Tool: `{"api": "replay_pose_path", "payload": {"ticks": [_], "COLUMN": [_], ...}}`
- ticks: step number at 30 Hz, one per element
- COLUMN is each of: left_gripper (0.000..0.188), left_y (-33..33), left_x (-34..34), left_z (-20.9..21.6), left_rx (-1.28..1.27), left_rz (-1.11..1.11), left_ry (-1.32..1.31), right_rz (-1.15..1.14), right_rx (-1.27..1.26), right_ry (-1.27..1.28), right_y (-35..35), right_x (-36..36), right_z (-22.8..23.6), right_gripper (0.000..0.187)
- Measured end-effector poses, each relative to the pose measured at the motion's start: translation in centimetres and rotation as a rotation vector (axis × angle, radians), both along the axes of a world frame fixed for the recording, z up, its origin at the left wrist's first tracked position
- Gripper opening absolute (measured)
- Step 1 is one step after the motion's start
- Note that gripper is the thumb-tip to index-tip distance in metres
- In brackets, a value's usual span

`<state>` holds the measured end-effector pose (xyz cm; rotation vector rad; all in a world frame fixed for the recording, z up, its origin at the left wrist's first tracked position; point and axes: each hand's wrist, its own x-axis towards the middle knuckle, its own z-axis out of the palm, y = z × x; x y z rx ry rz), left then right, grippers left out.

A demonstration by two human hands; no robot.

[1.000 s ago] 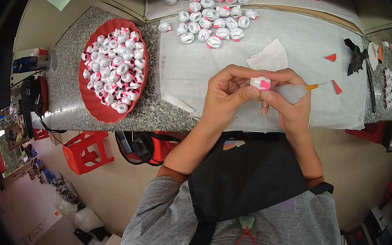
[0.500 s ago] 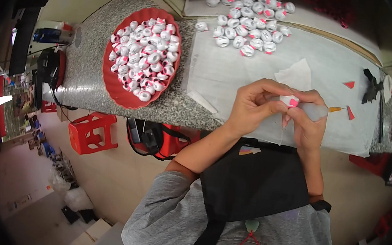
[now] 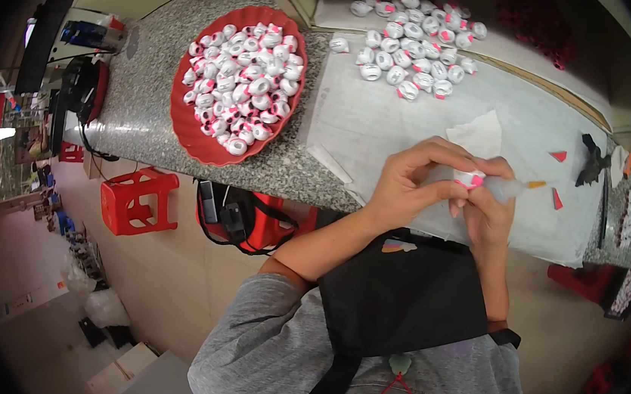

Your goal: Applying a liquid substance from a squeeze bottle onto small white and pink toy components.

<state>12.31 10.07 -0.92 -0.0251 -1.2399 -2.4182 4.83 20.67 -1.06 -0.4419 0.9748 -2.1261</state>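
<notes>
Between my two hands is a small white rounded piece with a pink patch [image 3: 470, 180]. My left hand [image 3: 412, 182] is closed, its thumb and fingers pinching the piece from the left side. My right hand [image 3: 491, 208] is closed too, with its fingertips against the piece's right side. That same hand holds a small translucent squeeze bottle [image 3: 505, 189], whose orange tip [image 3: 535, 184] points right, away from the piece. Beyond my hands lies a white cloth or tissue [image 3: 478, 134]. The undersides of the fingers are partly hidden.
A red scalloped tray [image 3: 178, 127] heaped with similar pieces stands on the granite counter at left. More white-and-pink pieces [image 3: 413, 51] lie loose at the back of the pale work sheet [image 3: 331, 115]. Small red wedges [image 3: 556, 198] and a black scrap [image 3: 594, 161] lie at right.
The piece has turned a little between my fingers, and its pink patch sits differently. The bottle has tilted slightly with my right hand. The whole view has shifted somewhat.
</notes>
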Motion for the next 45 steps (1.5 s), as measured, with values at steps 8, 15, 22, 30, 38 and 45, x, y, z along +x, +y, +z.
{"api": "replay_pose_path", "payload": {"ticks": [8,15,22,30,38,45], "left_gripper": [0.026,0.019,0.021,0.024,0.015,0.018], "left_y": [-0.2,0.0,-9.7,-15.0,-11.4,-3.4], "left_x": [0.3,1.1,5.0,-1.6,-1.5,-1.1], "left_z": [-0.7,1.5,3.2,2.1,4.4,2.1], "left_rx": [-0.341,-0.177,-0.944,-1.936,-1.622,-0.035], "left_rz": [0.189,0.151,0.957,0.437,0.534,-0.052], "left_ry": [0.016,-0.098,-0.397,-0.566,-0.528,-0.326], "right_rz": [0.142,0.023,-0.012,-0.076,-0.179,-0.386], "right_rx": [-0.077,-0.001,0.299,0.116,0.243,0.041], "right_ry": [-0.131,0.005,0.258,0.311,0.288,0.312], "right_y": [-0.2,-0.6,-0.2,1.0,2.8,5.0], "right_x": [-0.1,0.9,-0.7,-0.7,-1.3,-2.7], "right_z": [-0.7,0.3,0.8,0.8,1.8,1.5], "right_gripper": [0.023,0.028,0.048,0.036,0.03,0.031]}}
